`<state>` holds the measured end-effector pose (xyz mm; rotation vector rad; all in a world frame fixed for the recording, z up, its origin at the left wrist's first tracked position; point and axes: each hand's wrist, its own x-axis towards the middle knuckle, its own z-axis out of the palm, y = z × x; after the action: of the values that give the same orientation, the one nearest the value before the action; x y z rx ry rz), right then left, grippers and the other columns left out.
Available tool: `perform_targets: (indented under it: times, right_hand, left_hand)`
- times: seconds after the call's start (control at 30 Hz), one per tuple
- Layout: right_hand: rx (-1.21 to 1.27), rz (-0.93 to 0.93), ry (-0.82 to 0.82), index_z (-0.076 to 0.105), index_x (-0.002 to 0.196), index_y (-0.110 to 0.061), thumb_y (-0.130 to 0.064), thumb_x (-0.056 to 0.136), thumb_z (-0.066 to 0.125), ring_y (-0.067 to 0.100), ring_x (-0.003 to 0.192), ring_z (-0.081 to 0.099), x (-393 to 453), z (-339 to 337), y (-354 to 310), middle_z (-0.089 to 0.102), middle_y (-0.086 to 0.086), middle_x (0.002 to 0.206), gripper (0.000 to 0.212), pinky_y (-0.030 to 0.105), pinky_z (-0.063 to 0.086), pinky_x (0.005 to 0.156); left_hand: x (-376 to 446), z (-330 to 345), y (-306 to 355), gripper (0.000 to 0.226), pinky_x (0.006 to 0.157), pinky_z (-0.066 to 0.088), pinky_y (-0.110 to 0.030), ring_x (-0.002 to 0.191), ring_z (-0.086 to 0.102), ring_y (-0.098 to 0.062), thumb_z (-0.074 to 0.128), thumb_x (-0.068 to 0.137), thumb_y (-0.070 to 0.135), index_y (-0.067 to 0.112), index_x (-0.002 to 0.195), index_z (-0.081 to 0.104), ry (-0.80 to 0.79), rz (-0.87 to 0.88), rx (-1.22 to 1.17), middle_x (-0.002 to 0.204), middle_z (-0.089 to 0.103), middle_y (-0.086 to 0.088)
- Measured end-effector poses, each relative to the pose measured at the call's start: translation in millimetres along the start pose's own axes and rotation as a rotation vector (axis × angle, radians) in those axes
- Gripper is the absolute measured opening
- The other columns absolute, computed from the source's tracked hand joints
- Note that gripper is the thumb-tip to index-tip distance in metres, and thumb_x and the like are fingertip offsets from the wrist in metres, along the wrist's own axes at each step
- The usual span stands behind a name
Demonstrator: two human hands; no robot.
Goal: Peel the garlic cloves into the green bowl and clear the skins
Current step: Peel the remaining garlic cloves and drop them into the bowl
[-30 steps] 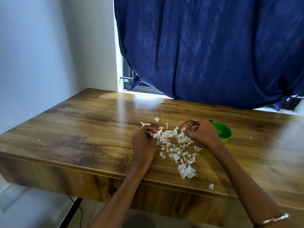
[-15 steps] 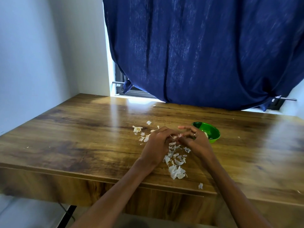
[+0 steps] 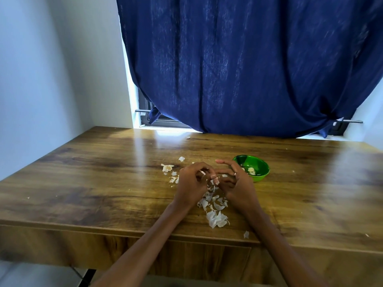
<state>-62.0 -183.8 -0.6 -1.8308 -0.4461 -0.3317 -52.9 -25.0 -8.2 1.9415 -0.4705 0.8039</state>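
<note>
My left hand [image 3: 191, 183] and right hand [image 3: 236, 183] meet over the table [image 3: 103, 183], fingers curled, pinching a small garlic clove [image 3: 214, 181] between them | loose skins [image 3: 216, 218] lie scattered under and in front of my hands | green bowl [image 3: 260, 176] just right of my right hand, peeled cloves [image 3: 251, 170] inside | blue curtain [image 3: 238, 69] behind

Both forearms are bare, no sleeves showing at all. The left hand [image 3: 191, 184] wears nothing visible. The right hand [image 3: 236, 183] carries a thin ring [image 3: 235, 174] on one finger, toward the hand's 12 o'clock side.
</note>
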Motion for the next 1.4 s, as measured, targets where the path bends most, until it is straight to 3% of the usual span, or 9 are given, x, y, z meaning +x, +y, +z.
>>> perform_targets:
  times: [0.3, 0.43, 0.6, 0.7, 0.83, 0.97, 1.17, 1.27, 1.4]
  right_hand:
    - [-0.092, -0.092, 0.026, 0.054, 0.136, -0.024, -0.003, 0.087, 0.076, 0.0, 0.095, 0.073, -2.9, 3.3, 2.2, 0.076, -0.013, 0.099, 0.057, 0.022, 0.06, 0.081]
    - [-0.139, -0.123, 0.02, 0.047, 0.137, -0.032, -0.005, 0.089, 0.073, -0.004, 0.095, 0.07, -3.8, 5.0, -0.6, 0.074, -0.014, 0.098, 0.062, 0.014, 0.057, 0.08]
    - [-0.147, -0.118, -0.003, 0.042, 0.141, -0.033, 0.001, 0.09, 0.069, -0.007, 0.098, 0.068, -4.2, 3.9, 1.8, 0.071, -0.012, 0.1, 0.067, 0.009, 0.053, 0.078]
    - [-0.156, -0.124, -0.06, 0.039, 0.146, -0.03, 0.008, 0.091, 0.065, -0.002, 0.101, 0.067, -3.5, 5.2, 3.4, 0.07, -0.008, 0.104, 0.072, 0.015, 0.056, 0.083]
    - [-0.189, -0.146, -0.109, 0.031, 0.15, -0.032, 0.014, 0.09, 0.062, -0.001, 0.106, 0.066, -4.3, 6.2, 3.8, 0.071, -0.007, 0.109, 0.081, 0.012, 0.052, 0.086]
    - [-0.171, -0.139, -0.146, 0.029, 0.154, -0.026, 0.013, 0.093, 0.058, -0.004, 0.109, 0.065, -5.3, 6.6, 1.0, 0.071, -0.01, 0.112, 0.079, 0.014, 0.053, 0.088]
    - [-0.181, -0.131, -0.157, 0.027, 0.155, -0.033, 0.008, 0.097, 0.058, 0.003, 0.106, 0.068, -5.2, 7.2, 1.6, 0.073, -0.003, 0.116, 0.077, 0.03, 0.06, 0.086]
    - [-0.206, -0.136, -0.153, 0.026, 0.152, -0.044, 0.003, 0.098, 0.058, -0.003, 0.11, 0.065, -5.9, 7.8, 2.0, 0.072, -0.002, 0.121, 0.079, 0.022, 0.058, 0.088]
    - [-0.259, -0.128, -0.151, 0.023, 0.155, -0.046, -0.005, 0.1, 0.058, 0.0, 0.112, 0.064, -6.5, 8.9, 2.6, 0.072, 0.0, 0.123, 0.077, 0.018, 0.056, 0.089]
  left_hand:
    - [-1.4, -3.5, 3.2, 0.018, 0.069, 0.055, -0.014, 0.085, 0.069, 0.001, 0.079, 0.081, 0.003, 0.01, 0.095, 0.072, -0.008, -0.135, -0.151, 0.091, 0.071, 0.013]
    - [-0.5, -3.6, -1.1, 0.019, 0.072, 0.059, -0.024, 0.084, 0.068, -0.006, 0.083, 0.078, 0.009, 0.015, 0.089, 0.069, -0.058, -0.21, -0.176, 0.089, 0.071, 0.008]
    - [0.0, -3.8, -2.3, 0.022, 0.073, 0.056, -0.019, 0.085, 0.067, -0.003, 0.074, 0.087, 0.004, 0.024, 0.081, 0.066, -0.174, -0.209, -0.139, 0.087, 0.07, 0.01]
    - [1.1, -4.3, -3.9, 0.014, 0.075, 0.056, -0.019, 0.085, 0.067, -0.004, 0.076, 0.087, 0.009, 0.02, 0.082, 0.069, -0.17, -0.221, -0.145, 0.087, 0.071, 0.008]
    - [0.9, -7.9, -6.6, 0.012, 0.082, 0.058, -0.027, 0.091, 0.068, -0.007, 0.077, 0.086, 0.009, 0.02, 0.085, 0.073, -0.197, -0.24, -0.172, 0.092, 0.074, 0.005]
    - [-0.1, -11.1, -4.4, 0.006, 0.085, 0.057, -0.024, 0.095, 0.069, -0.007, 0.077, 0.085, 0.007, 0.007, 0.091, 0.074, -0.197, -0.257, -0.224, 0.094, 0.075, 0.004]
    - [-1.2, -14.1, 1.5, 0.003, 0.071, 0.055, -0.019, 0.088, 0.069, -0.004, 0.076, 0.087, 0.017, 0.02, 0.087, 0.074, -0.238, -0.332, -0.251, 0.091, 0.074, 0.005]
    - [-2.2, -16.1, 1.6, 0.008, 0.061, 0.048, -0.018, 0.07, 0.064, 0.001, 0.075, 0.089, 0.022, 0.026, 0.082, 0.072, -0.275, -0.386, -0.269, 0.085, 0.073, 0.006]
    - [-2.4, -17.8, 4.0, 0.007, 0.062, 0.048, -0.02, 0.067, 0.063, 0.0, 0.073, 0.089, 0.021, 0.014, 0.089, 0.075, -0.311, -0.429, -0.281, 0.085, 0.074, 0.001]
